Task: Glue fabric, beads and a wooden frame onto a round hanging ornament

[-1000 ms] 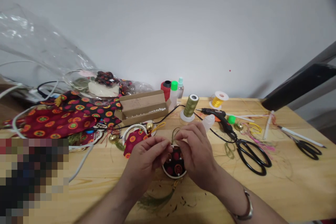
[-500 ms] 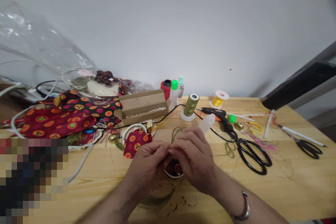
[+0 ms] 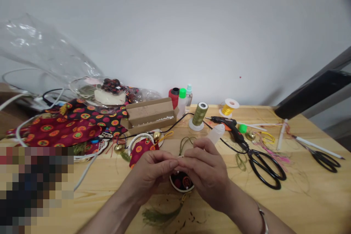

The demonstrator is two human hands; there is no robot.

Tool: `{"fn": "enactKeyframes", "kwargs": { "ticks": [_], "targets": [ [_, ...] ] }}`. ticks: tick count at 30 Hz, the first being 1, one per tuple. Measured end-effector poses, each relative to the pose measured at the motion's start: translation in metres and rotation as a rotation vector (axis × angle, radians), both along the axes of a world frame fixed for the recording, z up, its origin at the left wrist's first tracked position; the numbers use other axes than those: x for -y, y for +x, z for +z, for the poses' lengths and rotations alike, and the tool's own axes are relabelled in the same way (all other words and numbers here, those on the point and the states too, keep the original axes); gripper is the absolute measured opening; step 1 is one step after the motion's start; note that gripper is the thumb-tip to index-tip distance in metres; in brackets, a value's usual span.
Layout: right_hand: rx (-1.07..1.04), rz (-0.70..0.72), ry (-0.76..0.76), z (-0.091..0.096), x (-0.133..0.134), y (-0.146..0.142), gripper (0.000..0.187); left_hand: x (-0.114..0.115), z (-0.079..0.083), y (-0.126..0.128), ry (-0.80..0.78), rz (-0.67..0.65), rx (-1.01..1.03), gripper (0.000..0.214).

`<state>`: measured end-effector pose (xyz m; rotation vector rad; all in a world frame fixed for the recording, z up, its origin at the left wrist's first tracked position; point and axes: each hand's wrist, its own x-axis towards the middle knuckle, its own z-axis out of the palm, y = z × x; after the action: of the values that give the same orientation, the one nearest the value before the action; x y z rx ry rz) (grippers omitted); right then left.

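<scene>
- Smooth pale grey wall [image 3: 175,36] rises behind both grips.
- Beneath the grips, the worktop [image 3: 230,212] is light wood with visible grain.
- Patterned cloth [image 3: 68,128], dark red and printed with round flowers, lies crumpled well left of the left grip.
- Left grip [image 3: 152,170] and right grip [image 3: 207,170] are narrow, fingertips pinched together; what they pinch cannot be made out.
- Beyond the left grip sits an open, oblong cardboard box [image 3: 152,113].
- Right of the right grip, scissors [image 3: 251,153] show wide black loops.
- Between the grips, just under their fingertips, the round ornament [image 3: 181,182] has dark patterned cloth and a white rim, partly hidden.
- Nearer than the grips, a feathery green tassel [image 3: 161,215].
- Beyond the right grip, an olive thread spool [image 3: 200,114], tapered.
- Beyond the left grip, a shiny gold-coloured ball [image 3: 157,136].
</scene>
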<state>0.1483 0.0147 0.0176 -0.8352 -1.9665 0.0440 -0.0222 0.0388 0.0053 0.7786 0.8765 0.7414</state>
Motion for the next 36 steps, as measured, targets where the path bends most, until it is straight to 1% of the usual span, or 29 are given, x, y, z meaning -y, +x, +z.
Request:
{"fn": "enactKeyframes", "kwargs": {
  "ticks": [3, 5, 7, 9, 11, 13, 14, 15, 16, 17, 18, 20, 22, 25, 30, 33, 36],
  "targets": [
    [0.02, -0.004, 0.003, -0.003, 0.0, -0.001, 0.008, -0.003, 0.0, -0.004, 0.107, -0.034, -0.092, 0.023],
    [0.025, -0.031, 0.013, -0.004, -0.001, -0.001, 0.005, -0.003, 0.002, -0.004, 0.172, -0.012, -0.178, 0.023],
    [0.032, -0.041, 0.031, -0.005, -0.002, 0.001, 0.005, -0.003, 0.009, -0.005, 0.247, 0.073, -0.312, 0.023],
    [0.053, -0.023, 0.06, -0.004, -0.002, 0.004, 0.009, -0.005, 0.022, -0.007, 0.368, 0.219, -0.501, 0.023],
    [0.088, 0.007, 0.092, -0.002, -0.001, 0.005, 0.013, -0.011, 0.04, -0.011, 0.547, 0.375, -0.734, 0.021],
    [0.133, 0.034, 0.113, -0.001, 0.001, 0.005, 0.016, -0.023, 0.056, -0.016, 0.846, 0.509, -0.975, 0.019],
    [0.152, 0.044, 0.114, -0.001, 0.002, 0.004, 0.016, -0.03, 0.061, -0.019, 0.999, 0.588, -1.107, 0.021],
    [0.165, 0.052, 0.113, -0.001, 0.003, 0.003, 0.016, -0.039, 0.064, -0.022, 1.107, 0.604, -1.229, 0.023],
    [0.173, 0.059, 0.112, -0.001, 0.003, 0.002, 0.015, -0.048, 0.064, -0.025, 1.165, 0.573, -1.341, 0.026],
    [0.175, 0.062, 0.114, -0.001, 0.003, 0.002, 0.015, -0.057, 0.062, -0.027, 1.177, 0.51, -1.453, 0.028],
    [0.173, 0.062, 0.117, -0.001, 0.004, 0.001, 0.014, -0.065, 0.057, -0.029, 1.141, 0.424, -1.582, 0.03],
    [0.171, 0.055, 0.127, -0.001, 0.003, 0.0, 0.013, -0.078, 0.046, -0.032, 1.013, 0.259, -1.828, 0.036],
    [0.176, 0.045, 0.134, 0.0, 0.003, 0.0, 0.012, -0.085, 0.037, -0.035, 0.959, 0.209, -1.888, 0.041],
    [0.184, 0.039, 0.138, 0.001, 0.003, 0.001, 0.013, -0.088, 0.03, -0.037, 0.937, 0.17, -1.904, 0.048],
    [0.201, 0.04, 0.14, 0.0, 0.003, 0.001, 0.015, -0.089, 0.03, -0.039, 0.949, 0.101, -1.895, 0.047],
    [0.207, 0.038, 0.134, -0.001, 0.003, 0.001, 0.016, -0.091, 0.03, -0.041, 0.954, 0.111, -1.883, 0.043],
    [0.212, 0.034, 0.128, -0.001, 0.003, 0.001, 0.015, -0.092, 0.03, -0.042, 0.942, 0.152, -1.881, 0.039]
  ]
}}
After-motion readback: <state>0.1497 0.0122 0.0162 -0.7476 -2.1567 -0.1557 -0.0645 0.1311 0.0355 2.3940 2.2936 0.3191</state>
